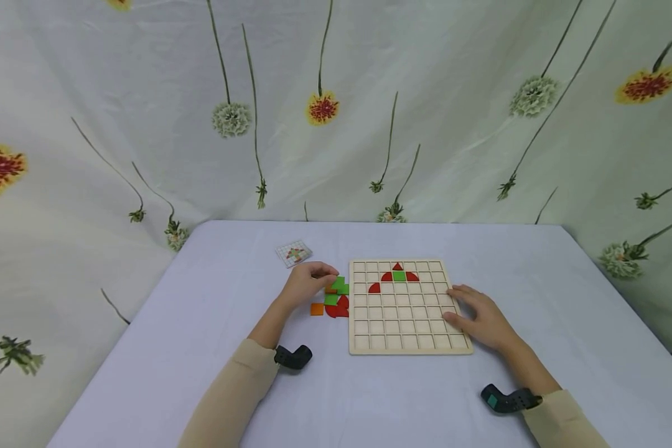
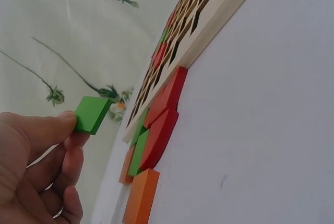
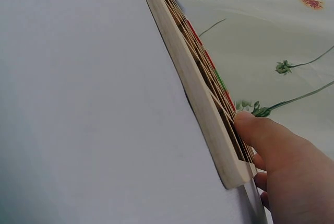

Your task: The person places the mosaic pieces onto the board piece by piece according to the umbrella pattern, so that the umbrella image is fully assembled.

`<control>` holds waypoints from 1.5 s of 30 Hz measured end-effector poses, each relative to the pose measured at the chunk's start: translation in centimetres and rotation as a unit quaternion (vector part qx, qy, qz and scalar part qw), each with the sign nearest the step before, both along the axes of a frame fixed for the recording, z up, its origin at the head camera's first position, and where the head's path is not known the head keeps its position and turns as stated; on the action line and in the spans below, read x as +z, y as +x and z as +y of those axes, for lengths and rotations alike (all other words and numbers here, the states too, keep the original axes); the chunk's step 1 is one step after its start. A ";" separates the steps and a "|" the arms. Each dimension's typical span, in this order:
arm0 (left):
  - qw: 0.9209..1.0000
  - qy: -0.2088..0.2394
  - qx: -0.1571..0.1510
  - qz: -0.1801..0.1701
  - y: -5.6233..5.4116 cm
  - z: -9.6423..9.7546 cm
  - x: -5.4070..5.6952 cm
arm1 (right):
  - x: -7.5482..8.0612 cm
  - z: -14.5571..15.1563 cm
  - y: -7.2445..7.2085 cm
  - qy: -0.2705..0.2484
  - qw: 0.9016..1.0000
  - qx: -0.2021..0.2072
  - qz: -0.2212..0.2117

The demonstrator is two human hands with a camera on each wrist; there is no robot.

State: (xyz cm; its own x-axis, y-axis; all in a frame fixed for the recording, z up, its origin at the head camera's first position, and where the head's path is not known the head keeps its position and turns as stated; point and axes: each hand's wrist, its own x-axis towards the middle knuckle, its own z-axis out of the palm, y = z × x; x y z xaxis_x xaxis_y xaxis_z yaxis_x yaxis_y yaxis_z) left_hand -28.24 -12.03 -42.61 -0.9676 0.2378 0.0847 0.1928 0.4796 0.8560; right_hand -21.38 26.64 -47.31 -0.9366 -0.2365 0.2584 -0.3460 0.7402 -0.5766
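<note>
My left hand (image 1: 309, 281) pinches a green square tile (image 2: 92, 114) between thumb and fingers, above the loose tiles left of the board. The wooden grid board (image 1: 411, 351) lies flat. In its upper cells sit a red triangle (image 1: 397, 267), a green square (image 1: 399, 275) and several red rounded pieces, one (image 1: 374, 288) lower left. My right hand (image 1: 478, 317) rests on the board's right edge, thumb on the grid and fingers extended along the side. Beside the board lie red rounded tiles (image 2: 160, 138), green tiles (image 2: 139, 151) and an orange tile (image 2: 141, 197).
A small pattern card (image 1: 294, 253) lies at the back left, beyond my left hand. The table (image 1: 425, 404) has a white cloth. Behind its far edge hangs a flowered curtain (image 1: 336, 162). A black band (image 1: 293, 358) is on my left wrist, another (image 1: 509, 399) on the right.
</note>
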 end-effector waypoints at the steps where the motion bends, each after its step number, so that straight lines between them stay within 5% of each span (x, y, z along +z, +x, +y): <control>1: 1.000 0.001 0.000 -0.003 0.0 0.3 0.0 | 0.0 0.0 0.0 -0.001 1.000 0.000 0.000; 9: 1.000 0.009 -0.008 -0.016 -0.2 2.3 0.3 | 0.1 0.1 0.0 -0.002 1.000 0.001 0.004; 22: 0.998 -0.003 -0.056 0.017 -0.6 5.1 -0.1 | -0.3 0.2 -0.1 -0.008 1.000 0.008 0.012; 45: 0.997 -0.039 -0.061 0.026 -0.7 9.4 -0.2 | -0.1 0.0 0.0 -0.005 1.000 -0.003 0.004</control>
State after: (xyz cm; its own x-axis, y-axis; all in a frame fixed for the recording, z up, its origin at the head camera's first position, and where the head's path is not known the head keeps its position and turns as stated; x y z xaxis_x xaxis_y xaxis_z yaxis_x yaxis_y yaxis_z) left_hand -28.89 -2.59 -42.80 -0.9258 0.3614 0.1111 0.2973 0.5142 0.8045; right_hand -21.37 26.64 -47.36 -0.9363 -0.2278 0.2674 -0.3453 0.7370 -0.5811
